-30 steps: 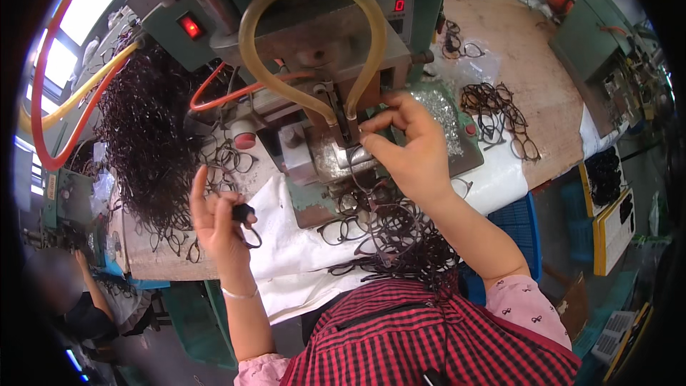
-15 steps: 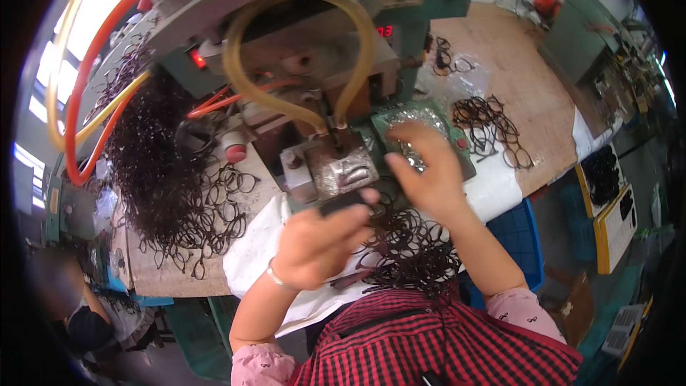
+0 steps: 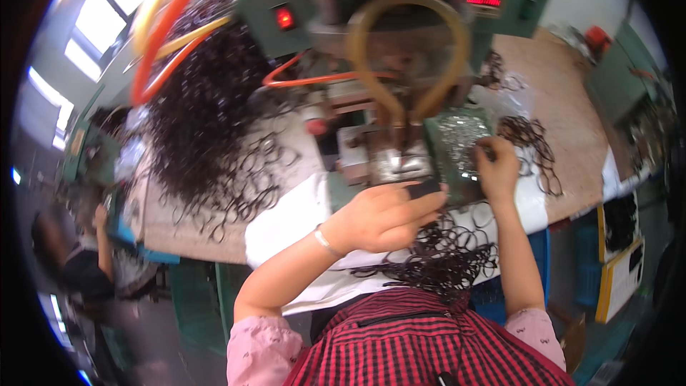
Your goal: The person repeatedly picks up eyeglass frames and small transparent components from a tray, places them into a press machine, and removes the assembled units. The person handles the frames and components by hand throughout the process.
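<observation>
My left hand is closed in front of the machine's metal block, its fingers pressed together. A black strip lies along its index finger; whether it is worn or held I cannot tell, and anything pinched below is hidden. Over the right edge of a green tray full of small shiny metal pieces, my right hand is closed with fingertips curled together. Whatever those fingertips hold is too small to make out. Dark eyeglass frames lie heaped below my hands, close to my lap.
A tall heap of dark eyeglass frames rises on the left of the table. Yellow and orange hoses loop near the machine. More frames lie at right, above a blue crate. Another person sits far left.
The whole view has shifted, so the machine now appears farther right. My right hand has gone from open over the tray to curled fingertips at its right edge. My left hand remains before the block.
</observation>
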Action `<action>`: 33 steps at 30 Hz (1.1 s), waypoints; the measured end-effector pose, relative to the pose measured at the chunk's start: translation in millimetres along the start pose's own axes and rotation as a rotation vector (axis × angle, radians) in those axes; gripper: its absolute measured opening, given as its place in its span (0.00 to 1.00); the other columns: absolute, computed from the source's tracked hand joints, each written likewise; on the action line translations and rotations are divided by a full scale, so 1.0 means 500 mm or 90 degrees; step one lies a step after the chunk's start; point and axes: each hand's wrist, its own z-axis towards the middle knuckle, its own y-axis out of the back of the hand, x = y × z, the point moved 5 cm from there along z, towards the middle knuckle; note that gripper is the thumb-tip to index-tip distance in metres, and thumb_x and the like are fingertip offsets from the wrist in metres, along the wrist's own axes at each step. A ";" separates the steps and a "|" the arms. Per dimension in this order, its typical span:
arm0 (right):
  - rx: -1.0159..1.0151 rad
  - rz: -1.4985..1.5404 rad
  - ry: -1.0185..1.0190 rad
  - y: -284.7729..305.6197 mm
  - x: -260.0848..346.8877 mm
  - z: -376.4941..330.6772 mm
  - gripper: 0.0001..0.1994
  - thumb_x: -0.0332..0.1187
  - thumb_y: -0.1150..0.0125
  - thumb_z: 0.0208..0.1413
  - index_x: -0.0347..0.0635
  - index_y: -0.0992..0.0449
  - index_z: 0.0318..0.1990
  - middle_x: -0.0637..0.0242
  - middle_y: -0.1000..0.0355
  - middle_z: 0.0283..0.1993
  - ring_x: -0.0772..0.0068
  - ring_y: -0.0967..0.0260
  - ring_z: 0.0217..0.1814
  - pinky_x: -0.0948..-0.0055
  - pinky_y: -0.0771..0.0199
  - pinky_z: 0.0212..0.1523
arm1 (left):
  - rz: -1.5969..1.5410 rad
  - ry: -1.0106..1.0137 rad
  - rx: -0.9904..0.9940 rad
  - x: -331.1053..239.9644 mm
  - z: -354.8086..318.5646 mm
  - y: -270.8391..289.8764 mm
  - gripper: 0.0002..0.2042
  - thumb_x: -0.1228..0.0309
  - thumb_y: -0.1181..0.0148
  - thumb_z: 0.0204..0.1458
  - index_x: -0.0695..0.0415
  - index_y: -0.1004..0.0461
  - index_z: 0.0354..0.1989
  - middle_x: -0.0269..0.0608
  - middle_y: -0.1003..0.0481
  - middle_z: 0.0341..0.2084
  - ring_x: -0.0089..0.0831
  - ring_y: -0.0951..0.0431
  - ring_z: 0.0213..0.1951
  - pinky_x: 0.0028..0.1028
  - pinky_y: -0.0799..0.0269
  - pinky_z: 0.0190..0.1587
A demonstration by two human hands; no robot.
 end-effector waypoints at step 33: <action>0.233 0.442 -0.046 0.021 0.256 0.030 0.10 0.24 0.35 0.51 0.36 0.21 0.42 0.64 0.21 0.36 0.76 0.25 0.41 0.76 0.28 0.48 | 0.080 0.830 -0.369 0.247 -0.372 0.182 0.08 0.74 0.35 0.53 0.63 0.27 0.26 0.31 0.26 0.20 0.20 0.29 0.23 0.23 0.35 0.27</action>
